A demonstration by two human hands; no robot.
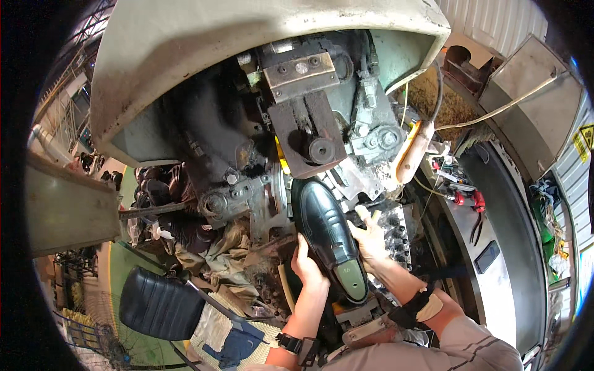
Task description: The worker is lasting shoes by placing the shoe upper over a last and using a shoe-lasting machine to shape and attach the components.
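Note:
A black leather shoe upper [323, 213] sits on a green last [350, 278], toe pointing away from me and into the machine [309, 127]. My left hand [307, 264] grips its left side around the middle, with the thumb up along the edge. On the opposite side, my right hand [370, 240] holds the shoe lower down; pale wrapping covers some of its fingertips. The toe lies just below a dark metal block with a round knob [322, 149]. Metal plates [352, 179] flank the toe. The undersides of the shoe and most gripping fingers are hidden.
The machine's big pale hood [266, 18] overhangs the work. A cream and orange handled device [413, 151] hangs at right on a cable. Beyond it are a dark belt [504, 191], a red-handled tool [471, 201] and a phone [487, 256]. A black chair [159, 303] stands left.

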